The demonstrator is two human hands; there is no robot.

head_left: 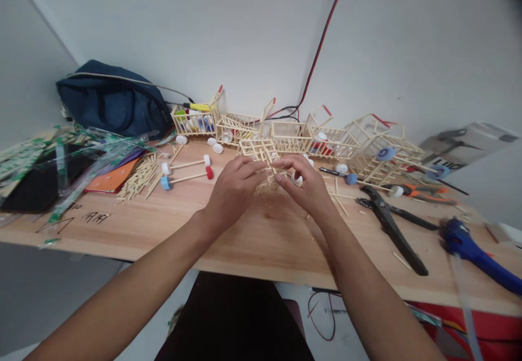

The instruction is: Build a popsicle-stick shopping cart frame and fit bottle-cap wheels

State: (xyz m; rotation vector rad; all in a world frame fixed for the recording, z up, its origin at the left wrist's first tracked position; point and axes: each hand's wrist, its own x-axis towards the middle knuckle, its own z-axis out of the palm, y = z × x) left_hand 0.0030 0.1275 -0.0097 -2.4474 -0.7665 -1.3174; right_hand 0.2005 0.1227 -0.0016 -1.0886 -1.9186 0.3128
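Note:
My left hand (233, 186) and my right hand (305, 182) meet over the middle of the wooden table (261, 236). Both pinch a small lattice frame of thin wooden sticks (261, 153) that rests tilted between them. The fingers are curled together around its near edge. Behind it stands a row of several finished stick carts (293, 135) along the wall. Two stick axles with bottle-cap wheels (185, 172) lie to the left of my left hand.
A loose pile of sticks (136, 180) and plastic wrappers (81, 157) cover the left end, below a dark blue bag (112, 100). Black pliers (391, 225), orange cutters (424, 192) and a blue tool (477, 252) lie on the right. Red and black wires (316, 56) hang down the wall.

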